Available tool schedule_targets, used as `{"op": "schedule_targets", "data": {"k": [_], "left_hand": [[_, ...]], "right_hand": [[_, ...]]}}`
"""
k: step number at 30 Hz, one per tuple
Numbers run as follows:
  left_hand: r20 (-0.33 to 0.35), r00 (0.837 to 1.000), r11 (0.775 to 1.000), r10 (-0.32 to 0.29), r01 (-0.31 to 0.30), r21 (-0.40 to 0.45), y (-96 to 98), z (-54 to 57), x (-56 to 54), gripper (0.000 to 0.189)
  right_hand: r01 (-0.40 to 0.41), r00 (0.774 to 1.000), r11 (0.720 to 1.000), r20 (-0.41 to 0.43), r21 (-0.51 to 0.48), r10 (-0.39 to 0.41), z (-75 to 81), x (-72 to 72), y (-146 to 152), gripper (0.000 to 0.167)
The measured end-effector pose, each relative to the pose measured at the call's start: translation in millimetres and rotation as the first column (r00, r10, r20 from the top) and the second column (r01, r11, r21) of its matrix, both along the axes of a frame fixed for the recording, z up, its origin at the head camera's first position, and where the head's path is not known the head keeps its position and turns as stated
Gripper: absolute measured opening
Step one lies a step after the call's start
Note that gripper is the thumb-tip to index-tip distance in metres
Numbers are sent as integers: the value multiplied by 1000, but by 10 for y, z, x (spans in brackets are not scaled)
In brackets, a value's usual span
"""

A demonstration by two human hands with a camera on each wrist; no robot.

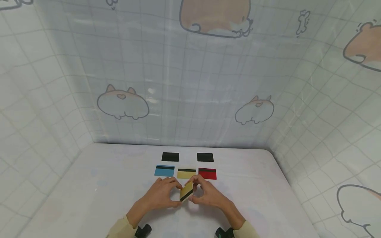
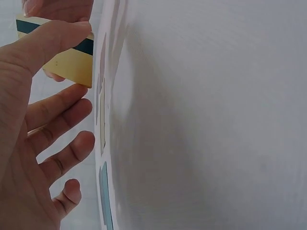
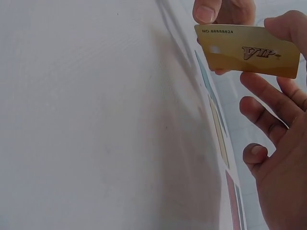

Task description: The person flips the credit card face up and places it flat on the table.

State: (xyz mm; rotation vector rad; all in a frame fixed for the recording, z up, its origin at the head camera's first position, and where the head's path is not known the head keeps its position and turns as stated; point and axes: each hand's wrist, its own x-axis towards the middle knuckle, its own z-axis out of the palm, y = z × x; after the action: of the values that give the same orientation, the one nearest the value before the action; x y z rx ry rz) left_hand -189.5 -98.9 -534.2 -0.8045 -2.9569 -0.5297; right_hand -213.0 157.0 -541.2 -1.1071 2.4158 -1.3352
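One gold VIP magnetic-stripe card (image 3: 240, 48), tilted: left hand (image 1: 162, 193) and right hand (image 1: 209, 194) each pinching an end, seemingly leaving its faces largely uncovered.

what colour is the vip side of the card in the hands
Gold; the held card shows that side best in the right wrist view.

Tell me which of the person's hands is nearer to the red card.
Right. The right hand is just on the near side of the red card; the left hand is farther off to the left, on the near side of the blue card.
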Motion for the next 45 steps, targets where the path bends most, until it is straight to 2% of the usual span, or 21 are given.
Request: {"op": "schedule_targets", "data": {"k": [10, 14, 20, 28, 36, 45], "left_hand": [[4, 1000, 1000, 4, -5, 6, -9, 8, 17, 54], [0, 1000, 1000, 15, -15, 3, -24, -5, 19, 54], [23, 999, 1000, 23, -23, -3, -33, -2, -5, 55], [9, 1000, 1000, 21, -21, -7, -35, 49, -10, 57], [-12, 1000, 1000, 1, -1, 5, -34, 58, -17, 57], [-41, 999, 998, -25, 28, 65, -29, 96, 16, 56]], "right_hand": [[46, 999, 998, 24, 34, -46, 54, 28, -18, 55], [42, 999, 999, 1, 30, -42, 44, 20, -13, 53], [28, 999, 999, 23, 30, -29, 18, 5, -24, 51], [11, 1000, 1000, 7, 22, -11, 13, -18, -20, 55], [17, 1000, 998, 18, 58, -18, 31, -4, -21, 62], [39, 999, 994, -21, 105, -37, 32, 19, -17, 63]]}}
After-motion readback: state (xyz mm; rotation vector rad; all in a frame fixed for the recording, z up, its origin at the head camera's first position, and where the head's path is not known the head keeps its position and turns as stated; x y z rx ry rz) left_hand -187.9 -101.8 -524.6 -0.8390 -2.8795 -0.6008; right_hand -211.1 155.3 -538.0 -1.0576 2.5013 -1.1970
